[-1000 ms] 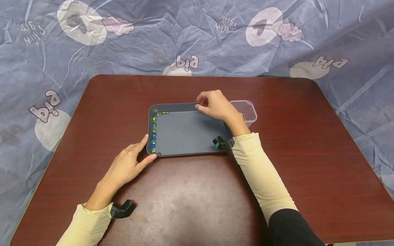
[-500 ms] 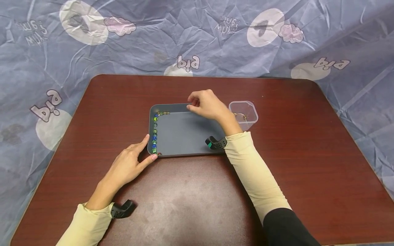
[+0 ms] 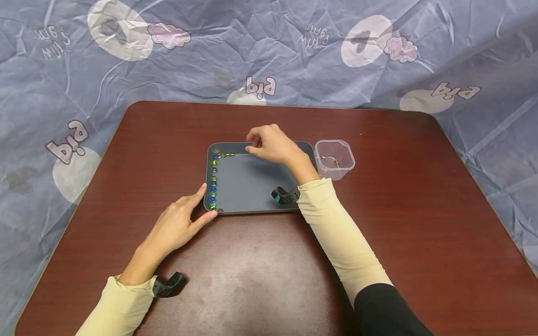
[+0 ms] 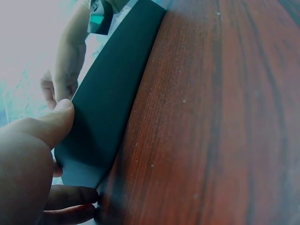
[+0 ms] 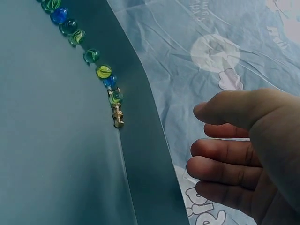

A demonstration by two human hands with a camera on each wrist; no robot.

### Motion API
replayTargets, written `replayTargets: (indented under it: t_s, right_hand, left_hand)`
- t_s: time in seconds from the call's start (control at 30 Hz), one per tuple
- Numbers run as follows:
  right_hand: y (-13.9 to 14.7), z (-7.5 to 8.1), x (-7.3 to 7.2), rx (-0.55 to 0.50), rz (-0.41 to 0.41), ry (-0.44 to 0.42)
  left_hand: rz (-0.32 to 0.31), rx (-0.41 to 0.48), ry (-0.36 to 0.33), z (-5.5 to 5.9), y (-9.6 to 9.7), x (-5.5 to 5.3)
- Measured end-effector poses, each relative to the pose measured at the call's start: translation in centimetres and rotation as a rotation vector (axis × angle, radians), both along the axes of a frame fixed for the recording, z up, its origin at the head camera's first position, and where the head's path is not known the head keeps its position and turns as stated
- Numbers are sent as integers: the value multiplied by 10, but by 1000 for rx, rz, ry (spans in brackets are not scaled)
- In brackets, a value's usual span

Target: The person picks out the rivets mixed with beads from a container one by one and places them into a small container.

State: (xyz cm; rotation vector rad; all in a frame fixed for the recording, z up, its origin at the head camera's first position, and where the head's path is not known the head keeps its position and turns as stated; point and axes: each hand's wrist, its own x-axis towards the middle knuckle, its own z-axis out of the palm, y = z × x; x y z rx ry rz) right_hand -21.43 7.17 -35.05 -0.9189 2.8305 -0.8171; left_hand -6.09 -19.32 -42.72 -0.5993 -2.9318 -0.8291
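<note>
A shallow grey tray (image 3: 248, 189) lies on the table, with a line of green, blue and yellow glass marbles (image 3: 213, 189) along its left wall. At the far left corner the line turns and ends in a small brass-coloured piece (image 5: 118, 116). My left hand (image 3: 174, 224) steadies the near left corner, its thumb (image 4: 60, 119) on the rim and fingers against the outer wall. Over the far rim hovers my right hand (image 3: 271, 143), fingers loosely bent, thumb and fingertips to the right of the brass piece. Nothing shows between them.
A clear plastic box (image 3: 335, 168) with several small brass-coloured pieces (image 3: 332, 161) stands against the tray's right end. A reddish-brown bit (image 3: 220, 210) sits inside the near left corner. Behind the wooden table (image 3: 420, 224) hangs a printed blue-grey cloth (image 3: 201, 60).
My right hand has moved left along the tray's far side, away from the clear box, which is now fully uncovered. My left hand has stayed at the corner.
</note>
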Motion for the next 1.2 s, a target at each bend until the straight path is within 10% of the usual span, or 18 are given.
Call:
replayTargets:
  t_s: [1.2]
  right_hand:
    - [-67,-20,-8,227,129,-98]
  left_hand:
    - [-2,4,6,0,-1,-1]
